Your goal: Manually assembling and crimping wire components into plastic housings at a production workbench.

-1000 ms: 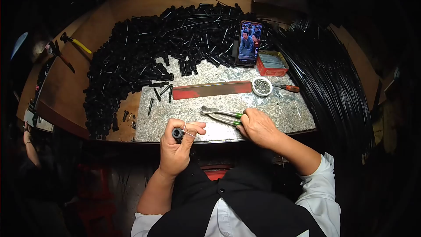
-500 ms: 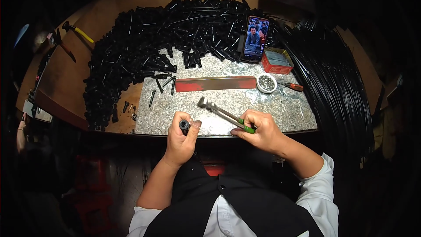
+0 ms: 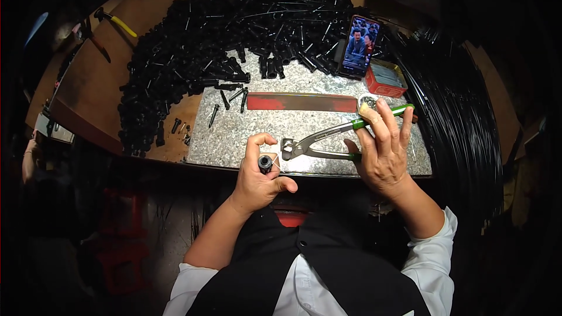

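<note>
My left hand (image 3: 257, 181) is closed around a black tubular part (image 3: 265, 162), its round hollow end facing up and a thin pale strand beside it. The thumb and index finger of that hand stick out to the right. My right hand (image 3: 383, 155) grips a pair of pincers (image 3: 322, 136) with green handles, spread wide apart. Its fingers lie over the upper handle, while the lower handle runs in behind the hand. The pincers' jaws are just right of the black part, above the stone slab (image 3: 234, 134).
A big heap of black tubular parts (image 3: 193, 52) covers the back and left. A red bar (image 3: 301, 102) lies across the slab. Beyond my right hand are a bowl of small metal bits (image 3: 367, 100), a red tin (image 3: 386, 89), a propped phone (image 3: 358, 47) and long black rods (image 3: 462, 99).
The pincers' handles have gone from nearly together to wide apart, and my right hand has moved up and right. My left thumb and index finger have spread away from the black part.
</note>
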Tool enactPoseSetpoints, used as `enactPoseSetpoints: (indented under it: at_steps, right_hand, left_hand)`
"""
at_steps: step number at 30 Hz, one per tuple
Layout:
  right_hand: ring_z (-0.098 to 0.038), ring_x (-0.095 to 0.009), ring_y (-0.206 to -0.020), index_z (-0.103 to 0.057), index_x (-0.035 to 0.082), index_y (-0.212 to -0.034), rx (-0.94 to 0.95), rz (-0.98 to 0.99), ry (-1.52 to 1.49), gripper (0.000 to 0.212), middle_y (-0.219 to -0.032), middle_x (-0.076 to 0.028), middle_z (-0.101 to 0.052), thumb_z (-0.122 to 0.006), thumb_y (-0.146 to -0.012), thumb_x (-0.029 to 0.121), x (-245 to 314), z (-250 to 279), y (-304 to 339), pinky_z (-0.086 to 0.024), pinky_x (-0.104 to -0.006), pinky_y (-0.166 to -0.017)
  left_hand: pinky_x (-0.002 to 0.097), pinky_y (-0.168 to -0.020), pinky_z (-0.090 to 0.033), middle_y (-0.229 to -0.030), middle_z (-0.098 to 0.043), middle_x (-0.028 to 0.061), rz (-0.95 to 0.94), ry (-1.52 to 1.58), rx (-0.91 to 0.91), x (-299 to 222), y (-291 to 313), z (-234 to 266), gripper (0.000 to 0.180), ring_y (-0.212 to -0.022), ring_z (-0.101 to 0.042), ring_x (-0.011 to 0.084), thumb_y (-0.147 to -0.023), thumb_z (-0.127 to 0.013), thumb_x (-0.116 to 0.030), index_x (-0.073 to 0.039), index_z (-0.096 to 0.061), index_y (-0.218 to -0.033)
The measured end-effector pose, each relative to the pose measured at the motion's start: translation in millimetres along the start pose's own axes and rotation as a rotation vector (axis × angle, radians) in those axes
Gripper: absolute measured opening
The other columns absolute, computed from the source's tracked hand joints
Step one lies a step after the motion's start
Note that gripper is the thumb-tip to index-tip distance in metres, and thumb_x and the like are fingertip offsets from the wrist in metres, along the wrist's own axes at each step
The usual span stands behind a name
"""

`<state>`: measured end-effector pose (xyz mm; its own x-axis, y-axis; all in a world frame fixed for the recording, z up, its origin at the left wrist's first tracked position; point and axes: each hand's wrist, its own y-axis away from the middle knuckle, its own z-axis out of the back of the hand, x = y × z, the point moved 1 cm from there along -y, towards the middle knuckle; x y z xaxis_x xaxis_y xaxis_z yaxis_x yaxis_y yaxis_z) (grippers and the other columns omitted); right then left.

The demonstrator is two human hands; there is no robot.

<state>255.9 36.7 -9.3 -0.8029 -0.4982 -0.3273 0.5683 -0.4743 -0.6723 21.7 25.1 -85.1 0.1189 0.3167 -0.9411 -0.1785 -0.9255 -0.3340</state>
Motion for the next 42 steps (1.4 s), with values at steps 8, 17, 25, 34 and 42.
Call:
enactPoseSetpoints:
  at_steps: [8, 17, 25, 34, 42]
  right_hand:
    - [-0.046, -0.032, -0.120, -0.056, 0.003, -0.091, 0.077, 0.037, -0.086, 0.017, -0.119, -0.012, -0.050, -0.063, -0.076, 0.009, 6.6, -5.8, 2.3, -0.021, -0.0607, -0.107]
    - [-0.056, -0.028, -0.092, -0.052, 0.003, -0.081, 0.100, 0.076, -0.158, 0.016, -0.098, -0.014, -0.054, -0.065, -0.075, 0.011, 6.8, 2.0, 7.5, -0.042, -0.0454, -0.084]
    - [-0.056, -0.028, -0.070, -0.049, 0.004, -0.078, 0.398, 0.069, -0.627, 0.026, -0.088, -0.014, -0.056, -0.070, -0.076, 0.018, 9.3, 5.9, 29.6, -0.045, -0.0356, -0.059]
    - [-0.060, -0.018, -0.052, -0.040, 0.004, -0.106, 1.620, -0.734, -2.079, 0.035, -0.073, -0.012, -0.059, -0.066, -0.084, 0.011, 25.4, 10.6, 42.5, -0.049, -0.0282, -0.048]
    - [-0.060, -0.033, -0.076, -0.048, 0.000, -0.102, 0.421, -0.088, -0.848, 0.028, -0.089, -0.017, -0.057, -0.060, -0.088, 0.021, 27.0, 4.8, 45.5, -0.048, -0.0404, -0.067]
  left_hand:
    - [0.0165, -0.057, -0.038, -0.075, -0.055, -0.0019, 0.044, 0.035, -0.106, -6.9, -0.7, -11.5, 0.065, -0.063, -0.045, 0.0022, -0.067, -0.081, -0.036, -0.004, -0.042, -0.108]
    - [0.0173, -0.057, -0.039, -0.071, -0.055, -0.0035, 0.017, -0.120, -0.195, 2.4, 1.1, -10.6, 0.045, -0.064, -0.046, 0.0025, -0.066, -0.084, -0.027, -0.003, -0.056, -0.091]
    - [0.0172, -0.057, -0.038, -0.076, -0.056, -0.0033, 0.151, -0.134, 0.043, -2.8, 16.4, 12.6, 0.071, -0.065, -0.048, 0.0029, -0.050, -0.078, -0.057, -0.002, -0.061, -0.091]
    - [0.0196, -0.056, -0.039, -0.070, -0.060, -0.0007, 0.130, -0.048, 0.217, -9.4, 18.8, 8.3, 0.069, -0.063, -0.053, 0.0063, -0.047, -0.078, -0.057, 0.000, -0.066, -0.083]
    - [0.0191, -0.057, -0.039, -0.071, -0.059, -0.0022, 0.174, -0.037, -0.012, -2.5, 16.6, 12.4, 0.062, -0.065, -0.052, 0.0045, -0.048, -0.082, -0.051, -0.002, -0.062, -0.080]
